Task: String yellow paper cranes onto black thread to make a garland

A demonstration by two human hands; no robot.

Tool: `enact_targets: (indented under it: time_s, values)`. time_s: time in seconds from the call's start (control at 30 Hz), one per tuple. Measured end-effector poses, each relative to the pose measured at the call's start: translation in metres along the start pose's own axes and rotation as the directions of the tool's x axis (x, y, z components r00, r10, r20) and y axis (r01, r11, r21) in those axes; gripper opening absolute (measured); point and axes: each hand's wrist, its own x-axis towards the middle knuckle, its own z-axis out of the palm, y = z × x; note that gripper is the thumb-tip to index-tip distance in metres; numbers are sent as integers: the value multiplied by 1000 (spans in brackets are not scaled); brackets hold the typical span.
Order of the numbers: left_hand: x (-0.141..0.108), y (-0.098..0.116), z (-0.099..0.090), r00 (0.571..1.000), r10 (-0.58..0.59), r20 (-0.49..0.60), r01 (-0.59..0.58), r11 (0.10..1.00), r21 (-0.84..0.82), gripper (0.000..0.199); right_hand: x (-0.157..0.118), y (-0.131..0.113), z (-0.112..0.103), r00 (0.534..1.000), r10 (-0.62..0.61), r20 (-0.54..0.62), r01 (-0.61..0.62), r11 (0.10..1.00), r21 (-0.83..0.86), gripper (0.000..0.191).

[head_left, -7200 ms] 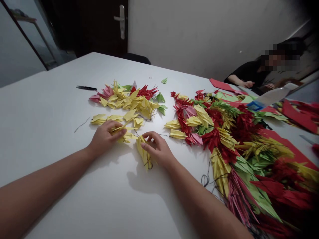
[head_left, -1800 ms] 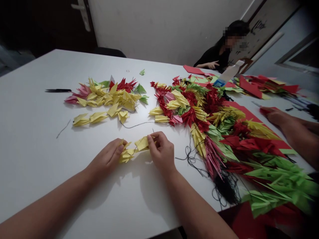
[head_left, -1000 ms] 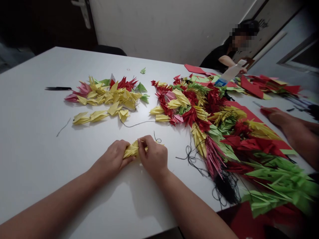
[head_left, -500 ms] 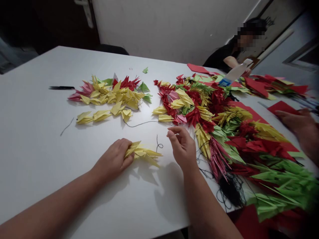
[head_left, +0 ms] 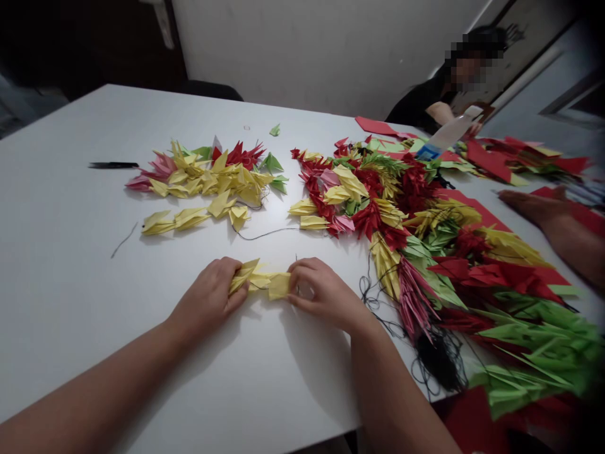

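Note:
My left hand (head_left: 210, 290) is closed around the left end of a bunch of yellow folded paper pieces (head_left: 258, 282), held just above the table. At the other end, the fingers of my right hand (head_left: 326, 291) pinch the yellow paper. A thin dark thread shows along the bunch, and a short bit of it sticks up by my right fingers. Behind my hands lies a row of yellow folded pieces (head_left: 190, 218) with black thread. Farther back is a pile of loose yellow folded pieces (head_left: 208, 180), with red, pink and green ones around it.
Strung red, yellow, green and pink paper pieces (head_left: 373, 214) cover the table's right side, with tangled black thread (head_left: 439, 359) near the front edge. Black scissors (head_left: 113, 165) lie at left. A bottle (head_left: 449, 133) leans at back right. Another person's hand (head_left: 539, 205) reaches in from the right.
My right hand has moved left from beside the bunch and now grips its right end. My left hand keeps its hold. The other person's hand at right has shifted left and flattened.

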Motion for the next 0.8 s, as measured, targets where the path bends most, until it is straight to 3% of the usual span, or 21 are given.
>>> enact_targets:
  time_s: [0.17,0.6,0.8]
  values:
    - [-1,-1,0,1000,-3,-3,3,1000,-2,28,3,1,1,984,174,26,-176,979,102,14]
    - [0,3,-3,998,-67,7,68,996,-58,29,5,1,5,997,-10,72,-1,989,145,10]
    - [0,2,-4,997,-72,37,74,995,-66,27,-1,3,0,987,96,127,-138,916,378,10]
